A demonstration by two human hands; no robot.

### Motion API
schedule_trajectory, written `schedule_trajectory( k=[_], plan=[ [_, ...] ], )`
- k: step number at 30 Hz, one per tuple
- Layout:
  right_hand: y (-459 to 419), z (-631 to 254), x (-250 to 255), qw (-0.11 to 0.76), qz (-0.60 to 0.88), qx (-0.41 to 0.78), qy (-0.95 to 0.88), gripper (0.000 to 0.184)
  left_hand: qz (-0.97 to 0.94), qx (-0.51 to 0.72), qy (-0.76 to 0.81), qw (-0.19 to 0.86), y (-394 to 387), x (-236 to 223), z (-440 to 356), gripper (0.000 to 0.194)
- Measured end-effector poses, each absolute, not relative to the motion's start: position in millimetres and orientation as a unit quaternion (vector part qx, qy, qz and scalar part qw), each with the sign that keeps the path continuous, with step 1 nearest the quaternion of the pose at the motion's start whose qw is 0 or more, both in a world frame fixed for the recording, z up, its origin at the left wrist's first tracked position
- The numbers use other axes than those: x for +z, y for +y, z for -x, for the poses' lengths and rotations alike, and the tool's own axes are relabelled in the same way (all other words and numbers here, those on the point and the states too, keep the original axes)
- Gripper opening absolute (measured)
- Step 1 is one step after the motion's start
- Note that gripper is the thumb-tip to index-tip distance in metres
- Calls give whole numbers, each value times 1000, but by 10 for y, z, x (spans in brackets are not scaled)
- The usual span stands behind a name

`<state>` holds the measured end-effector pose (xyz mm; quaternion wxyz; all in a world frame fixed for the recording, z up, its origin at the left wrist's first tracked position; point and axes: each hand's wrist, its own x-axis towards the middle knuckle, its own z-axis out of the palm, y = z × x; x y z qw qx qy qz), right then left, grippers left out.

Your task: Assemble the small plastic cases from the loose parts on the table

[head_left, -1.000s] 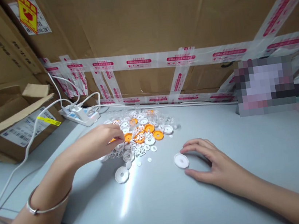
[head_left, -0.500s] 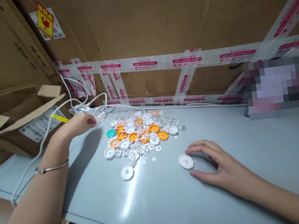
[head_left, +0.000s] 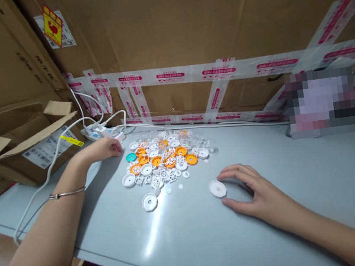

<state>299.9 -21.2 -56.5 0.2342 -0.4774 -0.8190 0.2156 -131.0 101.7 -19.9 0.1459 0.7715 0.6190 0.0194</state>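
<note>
Bare grey table [head_left: 184, 236] lies open near and right. The pile of plastic discs [head_left: 164, 158] clutters the far middle; power strip [head_left: 104, 133], cables and cardboard box [head_left: 19, 149] crowd the far left.

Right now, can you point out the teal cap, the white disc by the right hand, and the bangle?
teal cap [head_left: 131, 157], head view, middle of its top face.
white disc [head_left: 218, 188], head view, its centre, beside the right hand [head_left: 258, 196].
bangle [head_left: 67, 193], head view, the metal band on the left wrist.
</note>
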Motion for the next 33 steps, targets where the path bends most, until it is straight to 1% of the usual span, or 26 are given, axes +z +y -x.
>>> schedule_trajectory(
  k=[10,13,16,20,22,23,25,27,30,33],
  plan=[
    [-232,-2975,-540,247,475,221,-815,27,-775,0,617,138,981,-150,1242,26],
    [-235,-2966,-526,247,475,223,-815,26,-776,-1,621,107,921,-106,1211,23],
    [-235,-2958,-515,245,474,228,-814,25,-768,1,637,57,873,-45,1148,15],
    [-233,-2949,-517,246,477,229,-812,23,-775,46,630,-5,706,84,771,12],
    [-233,-2947,-522,247,479,227,-812,22,-803,84,591,-7,535,105,394,15],
    [-233,-2947,-525,248,478,226,-812,22,-829,106,549,8,436,87,174,16],
    [-235,-2949,-533,253,473,225,-813,21,-907,183,374,66,245,-12,-267,19],
    [-235,-2949,-543,261,466,221,-816,21,-945,196,255,62,108,-164,-626,23],
    [-232,-2943,-556,270,458,218,-818,21,-956,213,203,18,44,-370,-905,21],
    [-228,-2936,-560,273,454,217,-820,21,-950,229,211,4,69,-453,-965,19]
  ],
)
